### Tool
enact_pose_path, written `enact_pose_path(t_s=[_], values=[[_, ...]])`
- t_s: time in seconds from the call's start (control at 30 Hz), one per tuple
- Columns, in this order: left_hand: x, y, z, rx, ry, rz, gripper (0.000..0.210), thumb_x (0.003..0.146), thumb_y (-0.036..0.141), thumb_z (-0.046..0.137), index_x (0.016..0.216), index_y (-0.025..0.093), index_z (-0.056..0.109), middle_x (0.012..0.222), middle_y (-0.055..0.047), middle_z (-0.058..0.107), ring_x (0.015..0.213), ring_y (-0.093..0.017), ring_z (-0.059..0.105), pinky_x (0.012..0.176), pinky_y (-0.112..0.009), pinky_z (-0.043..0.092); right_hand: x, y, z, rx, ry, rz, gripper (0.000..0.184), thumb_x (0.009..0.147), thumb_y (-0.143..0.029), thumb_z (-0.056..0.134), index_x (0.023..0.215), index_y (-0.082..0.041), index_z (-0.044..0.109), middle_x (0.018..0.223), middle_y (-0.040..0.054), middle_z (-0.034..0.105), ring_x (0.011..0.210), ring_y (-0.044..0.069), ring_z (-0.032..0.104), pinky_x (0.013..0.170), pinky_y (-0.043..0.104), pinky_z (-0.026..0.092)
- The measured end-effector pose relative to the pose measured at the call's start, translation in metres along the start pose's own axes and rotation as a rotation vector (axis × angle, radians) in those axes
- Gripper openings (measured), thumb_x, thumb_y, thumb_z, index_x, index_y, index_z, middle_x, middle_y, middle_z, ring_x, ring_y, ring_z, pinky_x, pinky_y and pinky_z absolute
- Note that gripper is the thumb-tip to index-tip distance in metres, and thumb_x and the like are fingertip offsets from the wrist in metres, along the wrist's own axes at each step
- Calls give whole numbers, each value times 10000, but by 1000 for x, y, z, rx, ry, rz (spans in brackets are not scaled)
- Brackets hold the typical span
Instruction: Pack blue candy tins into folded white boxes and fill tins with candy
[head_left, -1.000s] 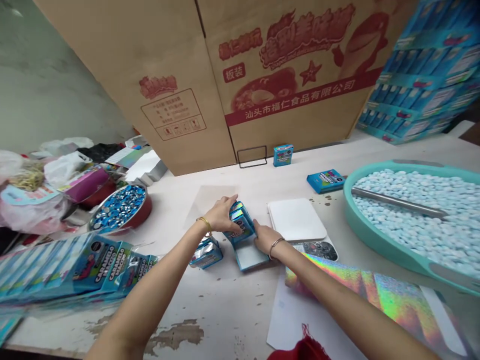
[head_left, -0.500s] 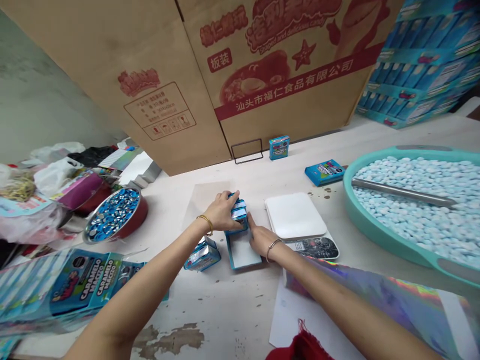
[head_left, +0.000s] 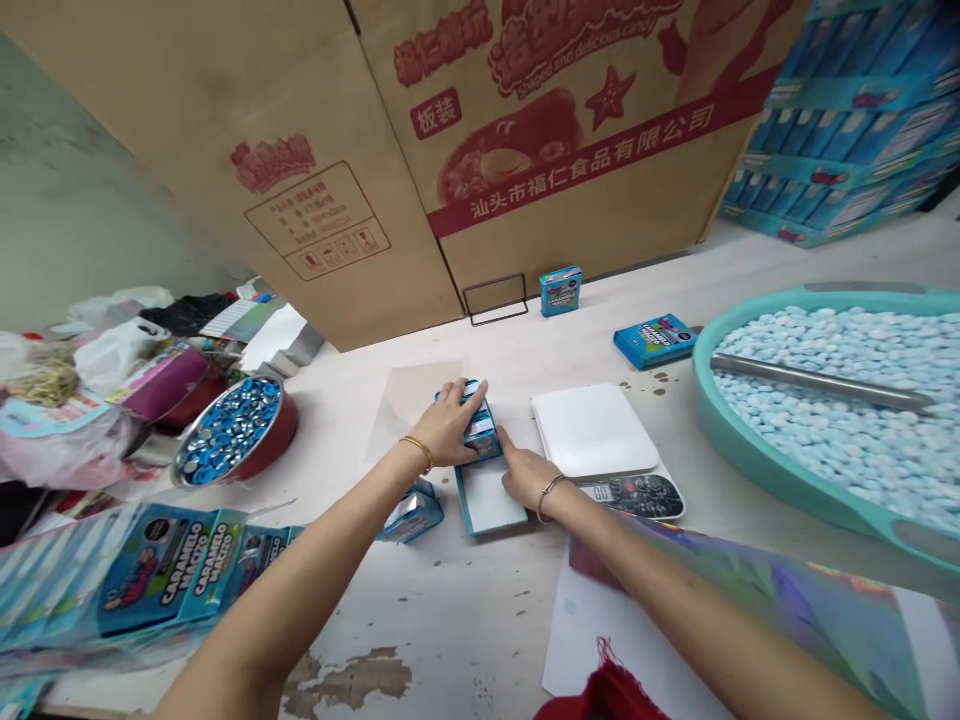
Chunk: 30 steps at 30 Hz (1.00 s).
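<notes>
A shallow display tray (head_left: 495, 505) with blue walls and a pale inside lies on the table. Small blue candy boxes (head_left: 484, 440) stand packed in its far end. My left hand (head_left: 446, 425) is closed over these boxes from the left, its fingers across their tops. On the tray's right side my right hand (head_left: 529, 475) grips the wall, with the index finger stretched along the boxes; its lower fingers are partly hidden. More small blue boxes (head_left: 415, 512) stand together left of the tray, partly behind my left forearm.
A kitchen scale (head_left: 596, 430) sits just right of the tray. Further right is a turquoise basin (head_left: 709, 400) of pale candies with a metal tube. A bowl (head_left: 281, 420) of blue-wrapped pieces stands left. Filled display boxes (head_left: 150, 570) lie front left; a large carton (head_left: 300, 90) stands behind.
My left hand has shifted slightly over the boxes, its fingers now flatter across their tops. The right hand stays at the tray's side. The view has moved a little.
</notes>
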<state>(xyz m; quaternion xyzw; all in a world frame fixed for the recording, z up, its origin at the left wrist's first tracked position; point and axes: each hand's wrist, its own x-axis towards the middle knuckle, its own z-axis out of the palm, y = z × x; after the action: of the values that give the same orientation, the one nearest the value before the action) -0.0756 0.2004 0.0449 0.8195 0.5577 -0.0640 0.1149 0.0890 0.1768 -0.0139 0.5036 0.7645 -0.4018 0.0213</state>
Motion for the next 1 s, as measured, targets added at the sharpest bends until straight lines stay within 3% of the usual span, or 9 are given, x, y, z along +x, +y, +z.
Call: enact_pose_path(t_s=[0.13, 0.3, 0.4, 0.47, 0.6, 0.7, 0.77, 0.87, 1.0], values=[[0, 3, 6, 100, 24, -22, 1076, 624, 281, 705, 1510, 140, 111, 1536, -240, 164, 1410, -423, 166, 1085, -538, 302, 1, 0, -1, 10, 4, 4, 805, 810, -33, 445, 1522, -110, 77, 1118, 199, 665, 1017, 282, 637, 772, 326, 428], [-5, 13, -13, 122, -62, -108, 1137, 644, 411, 744, 1513, 148, 60, 1578, -212, 39, 1443, -415, 9, 1114, -649, 56, -8, -9, -7, -9, -15, -8, 797, 835, -89, 508, 1510, -47, 88, 1171, 238, 635, 1056, 292, 622, 804, 330, 436], [-38, 13, -40, -47, -40, -133, 1116, 705, 642, 637, 1517, 169, 34, 1581, -176, 75, 1453, -368, 41, 1138, -610, 76, -16, -10, -33, -30, 55, -79, 800, 894, -279, 533, 1509, -50, 76, 1127, 222, 653, 1026, 292, 629, 813, 340, 448], [-73, 11, -52, -100, -24, -147, 1109, 705, 699, 596, 1520, 193, 39, 1574, -161, 144, 1447, -356, 121, 1142, -588, 150, -10, -2, -64, -50, 205, -169, 722, 907, -381, 511, 1494, -102, 195, 1064, 177, 675, 978, 285, 638, 821, 355, 457], [-141, -2, -30, 2, 1, -287, 1138, 571, 569, 766, 1491, 181, 221, 1486, -196, 366, 1373, -446, 287, 1064, -649, 287, 39, 39, -139, -37, 543, -154, 732, 784, -426, 664, 1394, -129, 389, 1214, 187, 587, 1117, 321, 568, 934, 403, 439], [-163, -23, 10, -16, 163, -274, 703, 752, 368, 659, 1390, 217, 407, 1305, -136, 587, 1185, -321, 573, 974, -471, 491, 89, 82, -187, 72, 726, -12, 914, 679, -355, 759, 1432, -95, 312, 1390, 247, 425, 1273, 363, 444, 1018, 448, 392], [-171, -34, 26, -19, 247, -230, 597, 766, 314, 642, 1333, 262, 464, 1251, -89, 625, 1098, -270, 633, 904, -380, 550, 120, 107, -208, 108, 782, 33, 1021, 637, -357, 784, 1446, -36, 251, 1425, 295, 360, 1321, 388, 382, 1041, 481, 371], [-186, -35, 16, 6, 285, -205, 630, 765, 349, 658, 1353, 325, 433, 1272, -46, 614, 1085, -257, 640, 871, -345, 572, 157, 133, -218, 153, 792, 40, 1166, 568, -385, 821, 1466, -20, 174, 1479, 297, 277, 1372, 390, 300, 1087, 493, 323], [-184, -1, -31, -35, 265, -175, 717, 779, 407, 658, 1421, 326, 349, 1363, -56, 538, 1168, -275, 583, 931, -363, 542, 190, 156, -215, 223, 740, 3, 1212, 605, -379, 783, 1487, -19, 33, 1518, 258, 220, 1396, 328, 276, 1125, 413, 280]])
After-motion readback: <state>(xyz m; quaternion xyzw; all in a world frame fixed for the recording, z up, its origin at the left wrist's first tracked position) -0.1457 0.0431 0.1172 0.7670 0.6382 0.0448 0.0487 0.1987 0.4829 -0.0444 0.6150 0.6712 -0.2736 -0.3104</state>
